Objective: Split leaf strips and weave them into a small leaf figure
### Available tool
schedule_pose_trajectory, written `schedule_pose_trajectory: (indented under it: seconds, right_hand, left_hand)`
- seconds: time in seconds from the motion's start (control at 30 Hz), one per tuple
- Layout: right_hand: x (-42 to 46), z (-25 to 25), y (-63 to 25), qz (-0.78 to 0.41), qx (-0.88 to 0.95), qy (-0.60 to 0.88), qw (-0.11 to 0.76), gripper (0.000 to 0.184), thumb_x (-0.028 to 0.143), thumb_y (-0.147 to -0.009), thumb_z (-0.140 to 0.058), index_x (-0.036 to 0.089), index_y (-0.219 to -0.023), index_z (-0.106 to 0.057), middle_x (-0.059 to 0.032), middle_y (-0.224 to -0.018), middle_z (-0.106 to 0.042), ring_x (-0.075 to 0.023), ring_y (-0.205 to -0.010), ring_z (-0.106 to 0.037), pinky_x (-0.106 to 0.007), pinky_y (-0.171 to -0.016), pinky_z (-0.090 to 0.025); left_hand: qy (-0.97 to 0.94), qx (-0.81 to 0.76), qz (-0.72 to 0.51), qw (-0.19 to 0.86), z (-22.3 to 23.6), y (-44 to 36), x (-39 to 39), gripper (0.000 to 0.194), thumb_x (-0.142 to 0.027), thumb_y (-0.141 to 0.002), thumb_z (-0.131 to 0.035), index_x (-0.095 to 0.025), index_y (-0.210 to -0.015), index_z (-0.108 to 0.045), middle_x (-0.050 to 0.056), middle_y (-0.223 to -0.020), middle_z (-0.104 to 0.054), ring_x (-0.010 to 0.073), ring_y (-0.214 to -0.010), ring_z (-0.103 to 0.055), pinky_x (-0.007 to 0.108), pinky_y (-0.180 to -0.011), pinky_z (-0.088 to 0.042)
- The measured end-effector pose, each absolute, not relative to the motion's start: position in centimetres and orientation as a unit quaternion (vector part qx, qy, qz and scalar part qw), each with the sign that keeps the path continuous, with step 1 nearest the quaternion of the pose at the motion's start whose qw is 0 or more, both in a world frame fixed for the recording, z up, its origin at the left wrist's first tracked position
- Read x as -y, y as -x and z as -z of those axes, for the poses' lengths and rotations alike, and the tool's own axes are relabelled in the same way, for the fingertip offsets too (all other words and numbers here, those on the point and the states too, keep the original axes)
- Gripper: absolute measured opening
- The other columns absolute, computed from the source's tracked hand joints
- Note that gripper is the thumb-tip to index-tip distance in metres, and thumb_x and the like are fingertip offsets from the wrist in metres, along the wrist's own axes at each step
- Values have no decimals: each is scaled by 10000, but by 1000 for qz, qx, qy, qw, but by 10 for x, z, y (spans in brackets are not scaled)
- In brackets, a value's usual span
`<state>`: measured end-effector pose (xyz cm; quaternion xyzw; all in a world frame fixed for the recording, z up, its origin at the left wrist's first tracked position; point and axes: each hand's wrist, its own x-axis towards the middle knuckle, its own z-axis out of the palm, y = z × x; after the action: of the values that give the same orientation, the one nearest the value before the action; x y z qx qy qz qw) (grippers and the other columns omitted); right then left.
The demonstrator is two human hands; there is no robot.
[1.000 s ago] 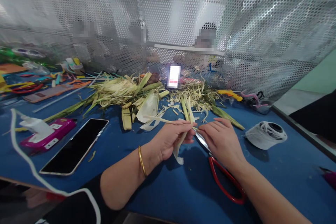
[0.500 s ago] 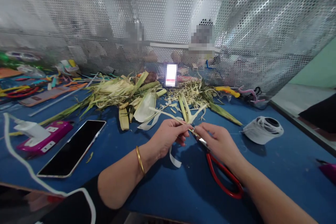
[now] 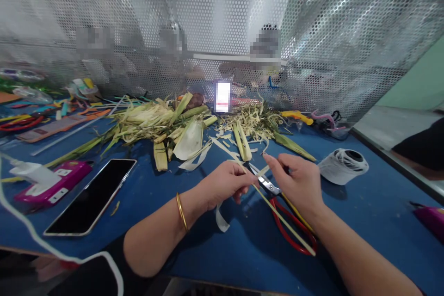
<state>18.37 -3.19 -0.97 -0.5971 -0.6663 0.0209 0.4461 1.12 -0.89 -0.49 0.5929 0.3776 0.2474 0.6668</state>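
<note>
My left hand [image 3: 231, 180], with a gold bangle at the wrist, is closed in a pinch on a long pale husk strip [image 3: 284, 219]. The strip runs from the plant scraps, through my fingers and down across the scissors. My right hand [image 3: 300, 180] is raised to the right of it, thumb and finger pinched at the end of a thin curled strip [image 3: 266, 144]. Under both hands lie red-handled scissors [image 3: 269, 187], their blades pointing away from me. A white ribbon-like piece [image 3: 221, 220] hangs below my left hand.
Behind my hands are a husk pile [image 3: 149, 122] and a heap of trimmings [image 3: 258, 120]. A white thread spool [image 3: 343, 166] stands at right. To the left lie a phone [image 3: 92, 196] and a purple power strip [image 3: 53, 185]. A perforated metal screen [image 3: 215, 14] closes the back.
My right hand has drawn away from my left, to the right and slightly up. The long husk strip now reaches down over the scissors, whose blades are more exposed. The view has shifted slightly.
</note>
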Motion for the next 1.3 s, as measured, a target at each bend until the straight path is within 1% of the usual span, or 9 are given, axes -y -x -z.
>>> schedule_pose_trajectory:
  seconds: [0.07,0.13,0.27,0.33,0.63,0.93,1.13,1.2,1.3]
  right_hand:
    - [34,5,-181,16,714,538,448,334,383,-844,-567,202,-564,-567,-27,-603,-600,-168,-637,-537,-301,-651,-395]
    - [34,5,-177,-80,753,491,430,206,348,-837,-574,207,-718,-664,-53,-780,-683,-197,-773,-608,-320,-728,-441]
    - [32,14,-168,-390,657,504,403,242,405,-790,-613,191,-679,-632,9,-604,-609,-130,-461,-534,-254,-448,-412]
    - [32,18,-166,-437,593,519,435,260,419,-740,-663,183,-643,-611,35,-535,-548,-101,-402,-454,-232,-395,-360]
    - [34,17,-160,-352,552,561,507,305,430,-690,-669,194,-539,-547,35,-498,-467,-114,-480,-414,-241,-444,-332]
    - [32,25,-158,-285,582,577,497,265,381,-743,-631,197,-562,-573,14,-539,-548,-145,-558,-495,-269,-563,-403]
    - [26,6,-187,-140,650,560,494,289,388,-870,-494,200,-771,-689,-49,-832,-706,-207,-817,-627,-318,-753,-453]
    - [28,-3,-198,-105,665,567,474,333,399,-892,-480,196,-712,-674,-48,-771,-694,-200,-776,-626,-307,-729,-448]
    - [32,-10,-204,-157,741,542,364,387,429,-899,-485,191,-635,-638,-22,-654,-641,-163,-650,-579,-268,-615,-418]
  left_hand:
    - [-613,-376,-220,659,4,-13,12,182,-267,-751,-601,-132,-639,-650,-52,-451,-452,55,-383,-385,182,-418,-377]
    - [-630,-372,-195,653,4,-16,15,173,-239,-754,-583,-135,-627,-639,-52,-447,-453,60,-379,-397,180,-415,-387]
    - [-629,-370,-169,663,5,-20,19,195,-250,-781,-557,-129,-650,-637,-38,-463,-503,74,-389,-458,194,-451,-444]
    - [-615,-367,-169,677,6,-19,19,182,-249,-773,-571,-124,-673,-657,-25,-485,-547,74,-400,-484,196,-477,-459]
    - [-597,-334,-172,709,7,-16,17,167,-268,-731,-633,-127,-673,-701,15,-555,-638,85,-450,-554,204,-523,-476]
    - [-606,-327,-156,708,7,-15,19,247,-281,-730,-653,-132,-535,-627,14,-533,-623,80,-445,-543,199,-524,-466]
    - [-524,-370,-241,729,5,-12,11,285,-387,-803,-615,-120,-749,-699,19,-590,-635,76,-454,-530,212,-534,-496]
    - [-496,-372,-270,736,3,-10,7,289,-381,-819,-599,-115,-790,-708,25,-607,-635,79,-470,-535,227,-559,-514]
    - [-485,-372,-288,737,0,-8,5,284,-387,-792,-634,-113,-776,-706,30,-612,-632,84,-484,-536,237,-565,-524]
